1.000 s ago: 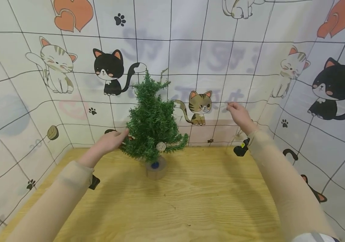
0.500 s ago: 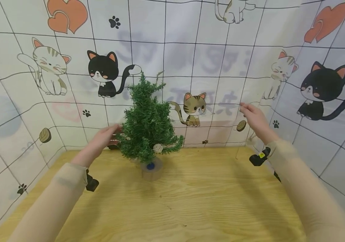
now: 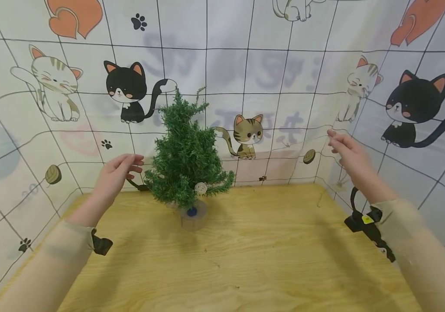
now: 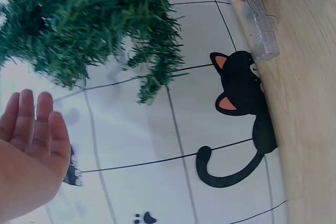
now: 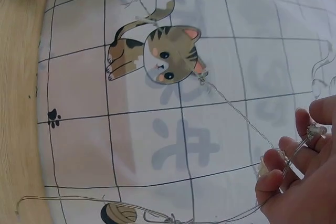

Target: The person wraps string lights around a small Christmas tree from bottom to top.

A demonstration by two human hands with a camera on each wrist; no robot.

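A small green artificial Christmas tree stands upright on a round wooden base near the back of the table. My left hand hovers left of it, palm toward the branches, fingers extended and apart from them. Out to the right, my right hand holds a thin twisted string of fairy lights among its curled fingers. The string runs tautly from the tree to the fingers in the right wrist view, and a loose length trails below the hand. A pale woven ball hangs on the tree's lower front.
White tiled-pattern cloth with printed cats covers the walls behind and on both sides. The wooden table spreads in front of the tree. Beside the base lies a clear box, seen in the left wrist view.
My left hand has drawn back leftward from the branches. My right hand has moved right, away from the tree, with the string of fairy lights. The view has shifted slightly.
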